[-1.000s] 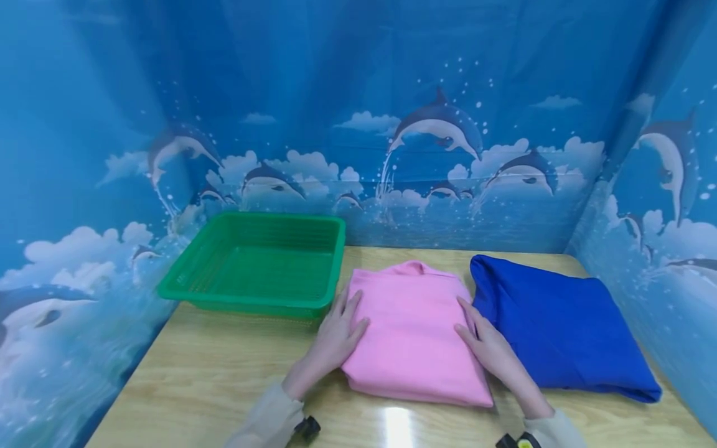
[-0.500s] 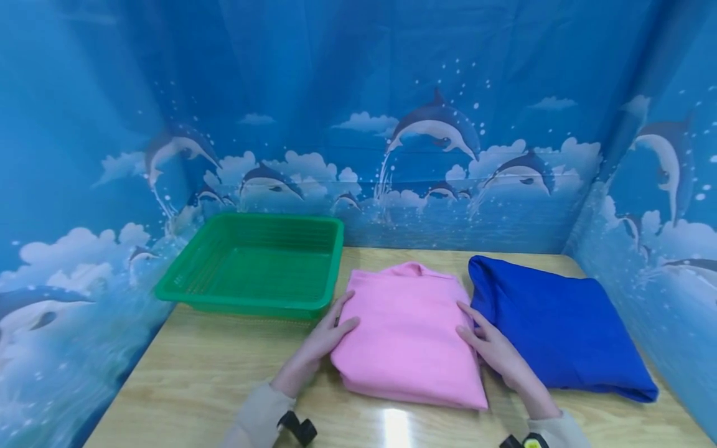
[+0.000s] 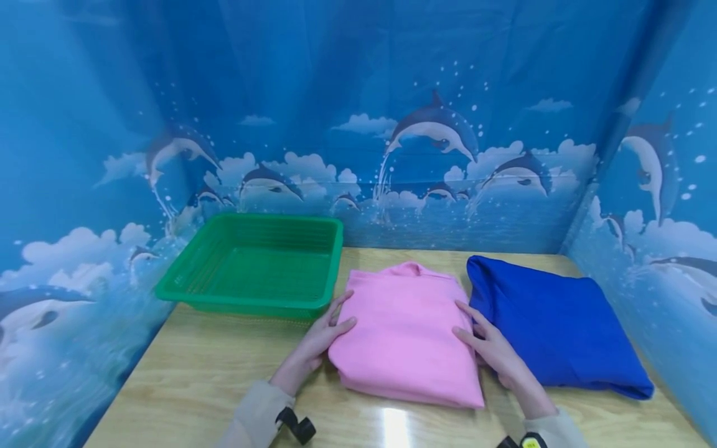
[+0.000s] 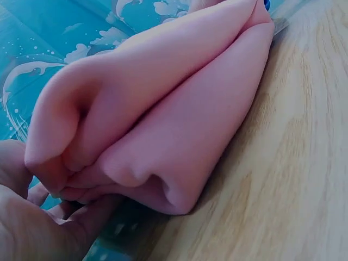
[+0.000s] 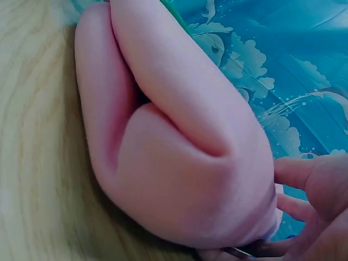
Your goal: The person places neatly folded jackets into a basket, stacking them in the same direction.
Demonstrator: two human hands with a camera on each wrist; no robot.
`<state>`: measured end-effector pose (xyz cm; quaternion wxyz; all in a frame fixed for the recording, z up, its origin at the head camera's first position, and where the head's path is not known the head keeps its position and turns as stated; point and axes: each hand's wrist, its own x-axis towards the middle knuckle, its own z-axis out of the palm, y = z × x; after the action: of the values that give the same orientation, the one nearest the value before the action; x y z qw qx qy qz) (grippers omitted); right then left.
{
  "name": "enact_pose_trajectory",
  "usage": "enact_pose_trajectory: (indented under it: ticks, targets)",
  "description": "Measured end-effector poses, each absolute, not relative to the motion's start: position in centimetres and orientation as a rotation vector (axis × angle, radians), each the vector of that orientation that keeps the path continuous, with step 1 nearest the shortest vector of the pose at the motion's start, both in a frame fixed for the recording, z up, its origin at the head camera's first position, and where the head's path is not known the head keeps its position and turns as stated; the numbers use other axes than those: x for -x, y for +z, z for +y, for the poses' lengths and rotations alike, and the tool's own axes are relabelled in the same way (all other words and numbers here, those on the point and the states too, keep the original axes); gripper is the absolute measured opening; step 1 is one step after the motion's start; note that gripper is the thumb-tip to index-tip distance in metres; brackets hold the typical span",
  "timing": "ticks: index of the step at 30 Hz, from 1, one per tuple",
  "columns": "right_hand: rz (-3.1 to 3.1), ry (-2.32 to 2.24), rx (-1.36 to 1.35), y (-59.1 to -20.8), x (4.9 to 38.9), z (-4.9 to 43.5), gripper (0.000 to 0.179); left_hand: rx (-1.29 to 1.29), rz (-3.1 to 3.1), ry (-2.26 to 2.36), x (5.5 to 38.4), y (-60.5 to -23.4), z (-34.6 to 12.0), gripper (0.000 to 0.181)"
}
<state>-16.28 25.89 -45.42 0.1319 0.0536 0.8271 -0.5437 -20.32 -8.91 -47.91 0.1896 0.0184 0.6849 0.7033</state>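
Note:
A thick, folded pink garment (image 3: 406,336) lies on the table in front of me, with a raised, collar-like fold at its far edge. My left hand (image 3: 318,341) holds its left side, the thumb on top. In the left wrist view, fingers (image 4: 89,217) reach beneath the stacked layers. On the opposite side my right hand (image 3: 497,351) holds the right edge, thumb and a finger on top. Other fingers (image 5: 213,254) go under the cloth in the right wrist view. Several soft layers show at the near edge; the underside is hidden.
A green plastic basket (image 3: 330,292) stands at the back left, close to my left fingertips. To the right lies a folded blue garment (image 3: 560,330), right beside my right hand. A dolphin-print curtain (image 3: 358,124) encloses the wooden table (image 3: 185,373) behind and at the sides.
The pink garment has shifted slightly left and spread a little at its left side. My left hand has moved left and down from its top to its edge; the right hand keeps nearly the same place.

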Motion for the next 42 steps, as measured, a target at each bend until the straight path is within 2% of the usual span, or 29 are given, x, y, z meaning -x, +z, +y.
enact_pose_trajectory:
  ticks: [11,25,42]
  targets:
    - [2.355,-1.637,-0.269,-44.4,15.8,26.7,0.08,-0.068,1.831,2.055,19.6,-47.0,-8.3,0.068]
    - [2.354,-1.66,-0.238,-41.3,14.7,29.0,0.076,-0.151,1.689,2.111,18.7,-43.5,-7.2,0.065]
    - [2.374,-1.711,-0.15,-39.4,14.8,28.5,0.073,-0.21,1.787,2.062,19.2,-40.7,-8.0,0.062]
